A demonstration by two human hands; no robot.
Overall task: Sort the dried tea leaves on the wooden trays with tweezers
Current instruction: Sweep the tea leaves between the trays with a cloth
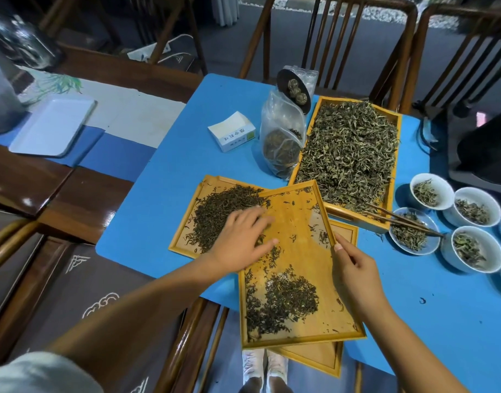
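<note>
**Tilted tray held over a second tray of dark tea**

While the tweezers [405, 221] lie unheld across the rim of a small white bowl [414, 231] at the right, a wooden tray [297, 268] is held at a slant above the blue table mat [169, 171]. Its right edge is pinched by the right hand [354, 275], thumb on the rim. The left hand [243, 241] is spread flat and unclenched across the tray's upper left part, fingers splayed, grasping nothing. A clump of dark dried tea leaves [283, 304] is gathered in the lower half of this tray, with stray leaves scattered higher up. Beneath its upper left corner a second wooden tray [186, 222] is seen, bearing a larger dark pile [221, 214]. Another tray [308, 361] lies partly hidden underneath. Farther back, a long tray [396, 120] is filled with paler green leaves. Three more white bowls holding leaves are clustered near the first.
</note>
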